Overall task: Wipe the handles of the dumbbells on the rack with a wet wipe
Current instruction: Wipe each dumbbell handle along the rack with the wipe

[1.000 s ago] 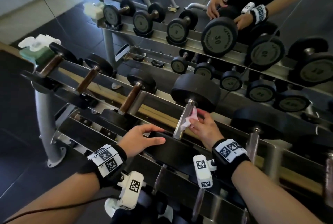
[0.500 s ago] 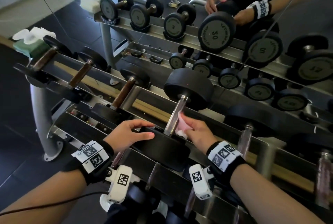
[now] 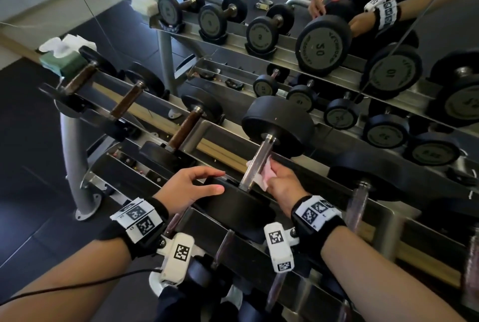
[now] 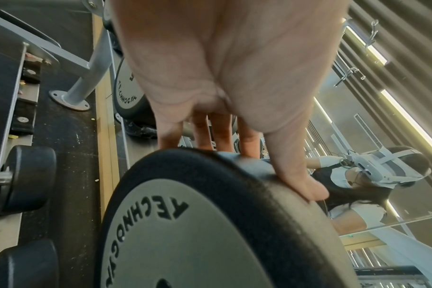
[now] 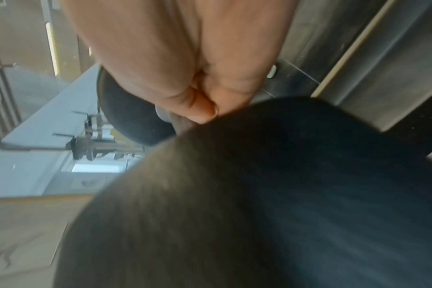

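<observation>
A black dumbbell lies on the top tier of the rack (image 3: 69,156), its far head (image 3: 278,125) toward the mirror and its near head (image 3: 233,205) toward me. Between the heads runs a bare metal handle (image 3: 259,156). My right hand (image 3: 282,183) pinches a pinkish-white wet wipe (image 3: 264,175) against the lower right side of that handle. In the right wrist view the fingers (image 5: 205,109) are curled just behind the dark head (image 5: 284,194). My left hand (image 3: 193,187) rests on the near head (image 4: 197,224), fingers laid over its top and thumb (image 4: 301,175) on the rim.
Three dumbbells with brown handles (image 3: 182,131) lie to the left. A green wipe packet (image 3: 62,61) sits at the rack's left end. Another metal-handled dumbbell (image 3: 359,207) lies to the right. A lower tier holds more dumbbells, and the mirror behind reflects the rack and a person.
My right hand has slid the wipe a little down the handle toward the near head. My left hand has stayed on that head.
</observation>
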Demonstrator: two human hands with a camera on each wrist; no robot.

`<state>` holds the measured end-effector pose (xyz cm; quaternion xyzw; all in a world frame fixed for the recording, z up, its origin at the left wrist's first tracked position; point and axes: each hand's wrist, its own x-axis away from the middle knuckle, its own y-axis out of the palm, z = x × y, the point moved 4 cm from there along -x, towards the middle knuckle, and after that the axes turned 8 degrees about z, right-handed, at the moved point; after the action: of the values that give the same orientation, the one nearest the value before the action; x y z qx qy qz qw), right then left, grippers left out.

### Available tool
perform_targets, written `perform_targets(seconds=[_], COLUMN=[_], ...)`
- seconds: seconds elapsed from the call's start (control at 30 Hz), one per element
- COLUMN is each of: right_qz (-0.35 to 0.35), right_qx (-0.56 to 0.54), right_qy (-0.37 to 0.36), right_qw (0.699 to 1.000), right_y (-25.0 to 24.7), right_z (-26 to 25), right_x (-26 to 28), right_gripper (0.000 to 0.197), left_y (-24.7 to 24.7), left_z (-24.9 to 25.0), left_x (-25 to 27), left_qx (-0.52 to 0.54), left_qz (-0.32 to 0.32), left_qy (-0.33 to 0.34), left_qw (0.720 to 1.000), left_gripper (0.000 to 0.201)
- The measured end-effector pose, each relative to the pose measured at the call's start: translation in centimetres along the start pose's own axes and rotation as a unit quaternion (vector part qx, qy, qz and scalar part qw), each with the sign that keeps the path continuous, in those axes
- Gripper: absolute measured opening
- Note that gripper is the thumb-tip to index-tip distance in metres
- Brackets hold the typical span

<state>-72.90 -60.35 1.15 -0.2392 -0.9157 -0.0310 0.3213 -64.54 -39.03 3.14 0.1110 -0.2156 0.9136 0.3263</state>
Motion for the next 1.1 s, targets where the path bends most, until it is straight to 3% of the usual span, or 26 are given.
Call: perform_targets(seconds=[0.2,0.27,0.37,0.57,0.73,0.87,0.93,1.03,1.1], right_qz=[-0.074,-0.045,0.016,-0.009,0.021,-0.002,0.002,0.05,0.038], right_qx=[0.05,-0.005,-0.043,-0.089,-0.037,0.052,0.036,0.024,0.063], right_qy=[-0.007,0.008,0.001,0.019,0.024,0.022,0.021,0.003,0.002], right_qw=[0.996,0.999,0.999,0.996,0.999,0.998,0.999,0.998,0.997], right_y=[-1.1,-1.6,-0.9,1.0,0.8,-0.9,-1.7,-1.8,-0.8], right_z=[-0.1,-0.3,-0.9,-0.6,-0.3,0.0,-0.3,-1.3,-1.5], right_x=[2.2,1.9,1.0,1.3,2.1,2.5,2.4,1.6,1.4], right_gripper=[0.035,0.045,0.04,0.058,0.039,0.047,0.05,0.041,0.039], left_y=[0.1,0.1,0.1,0.2,0.3,0.4,0.4,0.2,0.2], left_z=[0.4,0.2,-0.1,0.0,0.1,0.2,0.2,0.2,0.2], left_x=[0.0,0.0,0.3,0.4,0.5,0.6,0.5,0.4,0.3], left_qx=[0.001,0.01,0.025,0.063,0.092,0.1,0.102,0.096,0.085], left_qz=[-0.009,-0.003,0.0,0.009,0.015,0.009,0.004,-0.008,-0.018], left_qy=[-0.001,-0.005,-0.006,0.0,-0.004,-0.005,-0.004,-0.008,-0.006], left_qw=[1.0,1.0,1.0,0.998,0.996,0.995,0.995,0.995,0.996], left_gripper=[0.046,0.044,0.042,0.04,0.045,0.048,0.048,0.049,0.05])
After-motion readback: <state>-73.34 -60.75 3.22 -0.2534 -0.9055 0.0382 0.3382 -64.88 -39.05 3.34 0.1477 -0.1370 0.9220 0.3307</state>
